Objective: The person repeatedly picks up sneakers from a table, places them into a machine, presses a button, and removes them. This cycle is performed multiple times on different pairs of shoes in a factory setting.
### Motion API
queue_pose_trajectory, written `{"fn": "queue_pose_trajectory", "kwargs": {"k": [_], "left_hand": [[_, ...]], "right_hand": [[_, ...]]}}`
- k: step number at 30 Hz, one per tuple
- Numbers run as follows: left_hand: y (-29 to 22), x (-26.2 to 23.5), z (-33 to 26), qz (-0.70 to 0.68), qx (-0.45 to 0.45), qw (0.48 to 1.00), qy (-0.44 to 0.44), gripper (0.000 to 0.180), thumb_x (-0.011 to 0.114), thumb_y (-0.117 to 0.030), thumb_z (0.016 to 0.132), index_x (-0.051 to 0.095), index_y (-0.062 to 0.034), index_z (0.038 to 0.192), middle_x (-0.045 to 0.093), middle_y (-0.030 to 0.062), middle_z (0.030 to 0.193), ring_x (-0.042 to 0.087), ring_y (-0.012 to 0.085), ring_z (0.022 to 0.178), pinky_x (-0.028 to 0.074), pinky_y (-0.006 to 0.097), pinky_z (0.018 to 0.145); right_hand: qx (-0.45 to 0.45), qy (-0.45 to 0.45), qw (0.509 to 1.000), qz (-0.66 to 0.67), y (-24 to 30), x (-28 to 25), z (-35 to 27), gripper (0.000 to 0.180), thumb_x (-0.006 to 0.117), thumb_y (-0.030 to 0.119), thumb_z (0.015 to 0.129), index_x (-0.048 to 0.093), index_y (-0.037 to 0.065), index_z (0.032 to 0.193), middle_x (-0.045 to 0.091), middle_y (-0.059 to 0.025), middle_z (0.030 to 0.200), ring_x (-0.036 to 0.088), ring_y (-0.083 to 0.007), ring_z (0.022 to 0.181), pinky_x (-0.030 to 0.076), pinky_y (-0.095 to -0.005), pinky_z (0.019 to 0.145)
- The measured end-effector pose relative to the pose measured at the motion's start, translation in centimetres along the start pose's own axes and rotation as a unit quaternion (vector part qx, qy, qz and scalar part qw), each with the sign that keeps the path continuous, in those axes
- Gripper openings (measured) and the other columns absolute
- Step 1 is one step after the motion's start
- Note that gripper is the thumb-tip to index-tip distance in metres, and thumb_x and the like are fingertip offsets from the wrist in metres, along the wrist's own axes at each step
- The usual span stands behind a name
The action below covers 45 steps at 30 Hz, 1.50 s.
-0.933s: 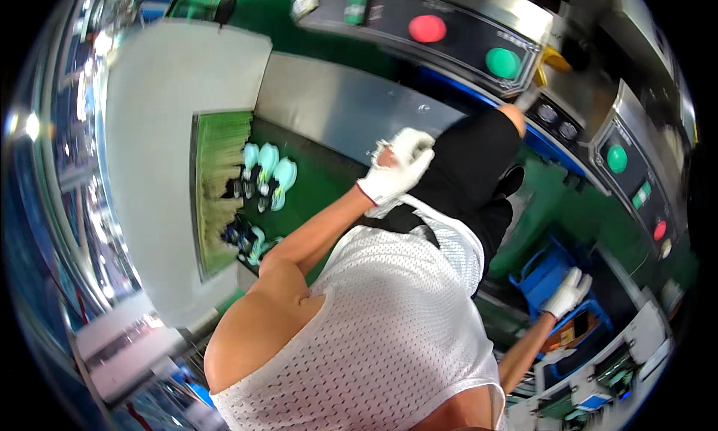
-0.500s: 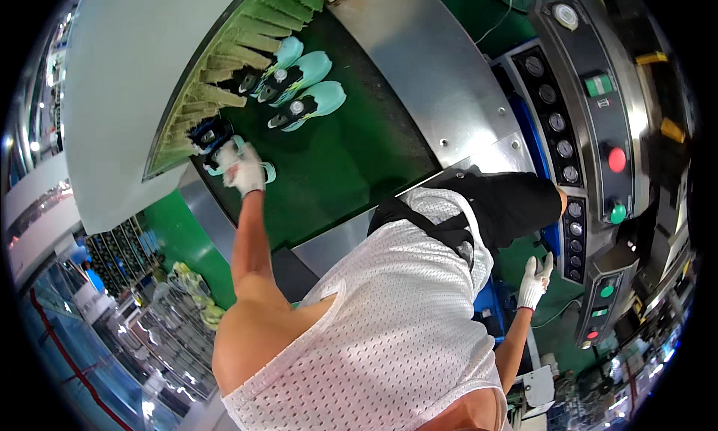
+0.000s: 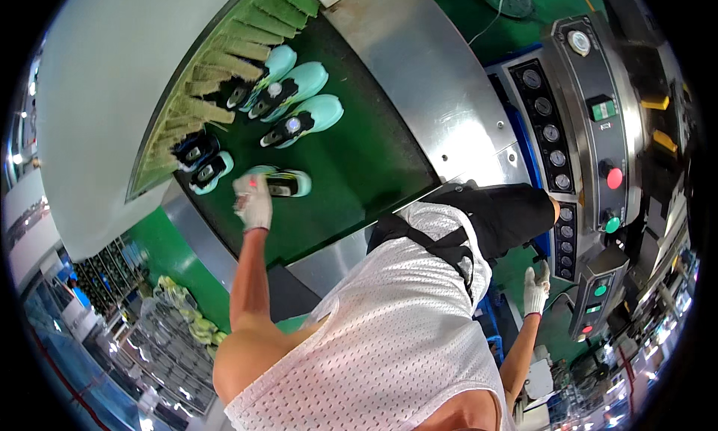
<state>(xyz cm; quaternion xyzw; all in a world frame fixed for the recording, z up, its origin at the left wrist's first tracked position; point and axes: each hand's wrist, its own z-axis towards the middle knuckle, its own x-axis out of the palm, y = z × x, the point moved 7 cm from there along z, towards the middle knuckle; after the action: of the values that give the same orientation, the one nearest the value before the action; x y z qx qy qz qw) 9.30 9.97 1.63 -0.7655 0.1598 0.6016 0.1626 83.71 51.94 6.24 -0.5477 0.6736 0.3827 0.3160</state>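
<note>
On the green belt (image 3: 351, 192), a mint-and-black shoe (image 3: 298, 183) lies with its opening up, and my white-gloved left hand (image 3: 253, 199) grips it at the left end. My fingers there are slightly blurred. Beside it, to the left, are another mint-edged shoe (image 3: 212, 172) and a darker shoe (image 3: 196, 149) close under the fringe. Farther off, several mint shoes with black uppers, such as the nearest one (image 3: 314, 117), stand in a slanted row. My gloved right hand (image 3: 535, 290) hangs at the right, fingers apart and holding nothing, near a machine panel.
A green strip curtain (image 3: 217, 72) hangs from a pale machine cover (image 3: 112, 117) at the left. Bare metal plating (image 3: 404, 50) borders the belt on the right. Beyond stand panels with gauges (image 3: 551, 133), a red button (image 3: 614, 178) and a green button (image 3: 612, 225).
My left hand has moved toward me and slightly right with a shoe, away from the two shoes by the fringe. The right hand has dropped a little, its fingers closer together.
</note>
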Motion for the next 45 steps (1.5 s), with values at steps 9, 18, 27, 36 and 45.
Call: {"fn": "queue_pose_trajectory", "kwargs": {"k": [9,18,27,36,45], "left_hand": [[-28.9,-3.6,1.9,-0.232,0.251,0.939,0.018,0.022,0.073,-0.022,0.093,0.071,-0.0081,0.11,0.067,0.0154,0.11,0.065,0.0359,0.106,0.054,0.047,0.091],[-53.5,-15.6,-10.5,-0.223,0.624,0.744,0.089,0.024,0.083,-0.016,0.081,0.074,-0.0104,0.103,0.069,0.0116,0.096,0.069,0.0307,0.086,0.056,0.043,0.076],[-68.6,-22.9,-32.1,-0.281,0.874,0.361,0.161,0.061,0.089,-0.018,0.078,0.064,-0.0022,0.131,0.068,0.0206,0.125,0.067,0.039,0.115,0.054,0.047,0.099],[-89.9,-18.3,-40.7,-0.254,0.864,0.419,0.113,0.054,0.073,-0.022,0.096,0.055,-0.0029,0.143,0.06,0.0185,0.135,0.063,0.031,0.126,0.052,0.041,0.107],[-115.8,-8.0,-44.5,-0.171,0.782,0.599,0.043,0.075,0.072,-0.043,0.086,0.056,-0.0022,0.146,0.067,0.0253,0.134,0.064,0.0364,0.128,0.047,0.041,0.109]], "right_hand": [[-0.12,-0.024,0.977,0.176,14.8,-3.3,-3.2,0.065,0.073,0.014,0.095,0.047,0.001,0.153,0.057,-0.0217,0.15,0.068,-0.0304,0.123,0.055,-0.0392,0.102],[-0.344,-0.156,0.913,0.155,30.2,-9.2,-6.9,0.066,0.074,0.026,0.087,0.054,-0.003,0.142,0.052,-0.0306,0.149,0.056,-0.0429,0.135,0.051,-0.0428,0.11],[-0.06,-0.117,0.843,0.522,11.2,-10.6,-10.6,0.054,0.077,0.019,0.09,0.058,0.004,0.139,0.069,-0.0077,0.121,0.066,-0.0144,0.111,0.054,-0.0335,0.092],[0.026,-0.383,0.402,0.831,0.2,-2.4,-16.6,0.056,0.072,0.027,0.091,0.06,0.0,0.138,0.07,-0.007,0.122,0.068,-0.0162,0.105,0.056,-0.0363,0.093],[0.113,-0.343,0.312,0.879,-7.0,5.4,-14.1,0.07,0.079,0.029,0.088,0.054,0.0,0.147,0.066,-0.0055,0.133,0.062,-0.0148,0.113,0.051,-0.0346,0.098]]}}
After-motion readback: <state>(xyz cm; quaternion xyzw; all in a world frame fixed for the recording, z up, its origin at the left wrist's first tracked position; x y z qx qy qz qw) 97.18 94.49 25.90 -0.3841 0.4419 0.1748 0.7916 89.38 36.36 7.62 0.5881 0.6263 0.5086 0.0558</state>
